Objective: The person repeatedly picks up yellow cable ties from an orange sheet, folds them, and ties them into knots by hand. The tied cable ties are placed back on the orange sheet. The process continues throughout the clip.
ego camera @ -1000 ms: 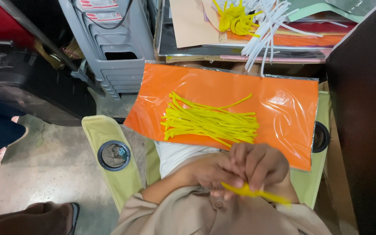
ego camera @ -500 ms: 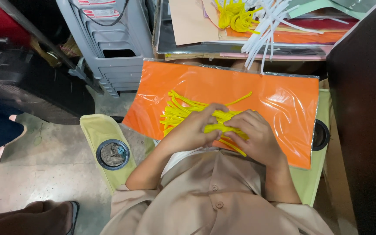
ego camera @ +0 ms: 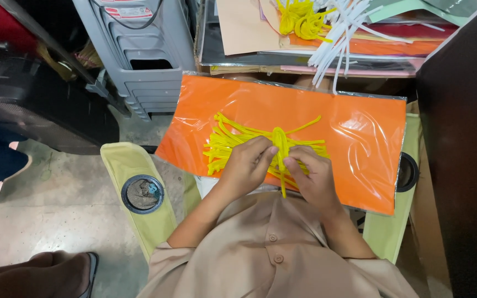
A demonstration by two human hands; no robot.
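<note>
A bundle of yellow pipe cleaners (ego camera: 233, 140) lies on an orange plastic-wrapped sheet (ego camera: 354, 127) resting across my lap. One yellow pipe cleaner (ego camera: 280, 144) is looped around the bundle's middle, its ends hanging toward me. My left hand (ego camera: 247, 165) pinches the bundle and that wrapping strand from the left. My right hand (ego camera: 313, 176) grips the strand's ends from the right. Both hands meet at the bundle's centre.
I sit in a pale green folding chair with a cup holder (ego camera: 142, 193) at my left and another (ego camera: 407, 172) at my right. A grey plastic unit (ego camera: 139, 55) stands ahead left. More yellow pipe cleaners (ego camera: 299, 16), white ones (ego camera: 338, 38) and paper sheets lie ahead. Someone's foot (ego camera: 34, 273) is at lower left.
My hands moved from my chest, where they held one strand, out onto the bundle. The single strand now wraps around the bundle's middle.
</note>
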